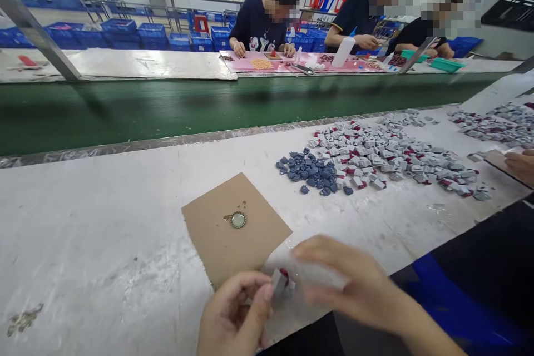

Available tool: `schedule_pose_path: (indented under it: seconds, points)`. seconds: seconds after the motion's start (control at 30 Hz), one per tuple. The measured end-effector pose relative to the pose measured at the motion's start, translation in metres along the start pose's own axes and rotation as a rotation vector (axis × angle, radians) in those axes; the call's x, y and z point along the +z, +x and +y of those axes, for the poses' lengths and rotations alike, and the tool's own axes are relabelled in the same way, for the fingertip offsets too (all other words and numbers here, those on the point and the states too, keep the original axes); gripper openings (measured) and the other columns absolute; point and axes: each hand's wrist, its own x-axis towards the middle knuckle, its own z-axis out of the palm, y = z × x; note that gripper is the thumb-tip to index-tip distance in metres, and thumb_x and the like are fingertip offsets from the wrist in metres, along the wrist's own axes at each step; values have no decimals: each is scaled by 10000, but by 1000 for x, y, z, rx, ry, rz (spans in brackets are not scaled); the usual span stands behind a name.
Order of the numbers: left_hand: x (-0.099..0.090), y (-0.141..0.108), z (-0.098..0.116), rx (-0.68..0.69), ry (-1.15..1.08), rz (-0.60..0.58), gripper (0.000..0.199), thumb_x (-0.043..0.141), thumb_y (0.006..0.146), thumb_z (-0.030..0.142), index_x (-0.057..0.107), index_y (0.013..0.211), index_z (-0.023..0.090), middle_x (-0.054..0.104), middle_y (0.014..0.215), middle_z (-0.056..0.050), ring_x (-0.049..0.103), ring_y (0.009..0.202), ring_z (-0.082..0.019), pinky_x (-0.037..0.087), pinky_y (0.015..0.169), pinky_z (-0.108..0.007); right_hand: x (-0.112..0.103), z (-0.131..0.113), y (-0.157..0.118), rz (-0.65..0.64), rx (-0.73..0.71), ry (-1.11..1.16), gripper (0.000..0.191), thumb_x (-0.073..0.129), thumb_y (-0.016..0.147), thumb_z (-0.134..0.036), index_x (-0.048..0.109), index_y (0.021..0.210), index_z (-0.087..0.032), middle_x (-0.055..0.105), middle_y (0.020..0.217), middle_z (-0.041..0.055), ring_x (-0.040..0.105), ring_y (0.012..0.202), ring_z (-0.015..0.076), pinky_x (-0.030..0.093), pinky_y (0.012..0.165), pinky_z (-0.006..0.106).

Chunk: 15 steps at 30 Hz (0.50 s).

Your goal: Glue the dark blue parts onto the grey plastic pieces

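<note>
Between thumb and fingers, my left hand (pixel 236 314) pinches a small grey block with a dark red part (pixel 278 281), just off the near corner of a cardboard sheet. To its right, my right hand (pixel 354 283) is blurred by motion, its thumb and fingers apart with nothing seen between them. On the brown cardboard sheet (pixel 225 250) lies a round metal piece with a beaded rim (pixel 238 219), a few tiny brownish bits beside it. Beyond my right hand spreads a heap of similar grey and dark red blocks (pixel 387 150), touching a smaller pile of dark blue pieces (pixel 312 171).
At the right edge another person's hand (pixel 520 167) rests near more grey pieces (pixel 496 125). A green conveyor belt (pixel 167 105) runs beyond the white table (pixel 104 233). Across it, several people work at a bench with a white bottle (pixel 344 51) and green trays (pixel 446 64).
</note>
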Motion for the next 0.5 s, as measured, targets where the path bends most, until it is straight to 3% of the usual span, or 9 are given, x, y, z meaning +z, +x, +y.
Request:
schedule_pose_path:
  seconds: [0.03,0.1,0.2,0.3,0.4,0.5]
  points:
    - [4,5,-4,22,12,26,150,639,737,381,681,734,237,594,620,-15,517,492,-144,421,440,-236,-3,11,-2,102,127,-21,274,598,820,-266,565,1091,-242,670,900,38,639,817,151,547,705,256]
    - [13,12,-15,207,129,144,125,642,752,298,675,855,237,638,768,-44,576,652,-184,447,513,-247,-4,32,-9,326,374,-106,212,582,826,-275,600,1036,-250,665,834,27,640,750,155,547,660,269]
    - [25,12,-33,608,409,321,237,665,740,181,671,970,238,666,863,-56,575,744,-197,440,646,-272,3,48,-22,462,491,-276,213,564,831,-308,603,1026,-236,645,827,44,612,696,164,526,604,292]
    - [28,10,-37,856,659,394,238,659,736,113,682,937,238,675,759,-28,553,664,-181,407,641,-276,13,40,-32,321,366,-372,265,562,829,-317,572,1080,-231,616,792,43,578,663,160,496,549,278]
    - [20,13,-31,1012,858,317,259,631,745,54,663,975,169,672,786,-35,547,672,-165,415,624,-259,25,24,-31,116,228,-387,407,633,776,-338,535,1153,-218,622,901,72,597,799,192,524,640,296]
    - [7,14,-29,1028,894,266,284,619,747,33,639,1015,125,665,833,-57,540,706,-159,436,645,-252,41,17,-24,64,143,-350,334,600,796,-245,538,1121,-199,627,913,77,594,813,187,525,655,297]
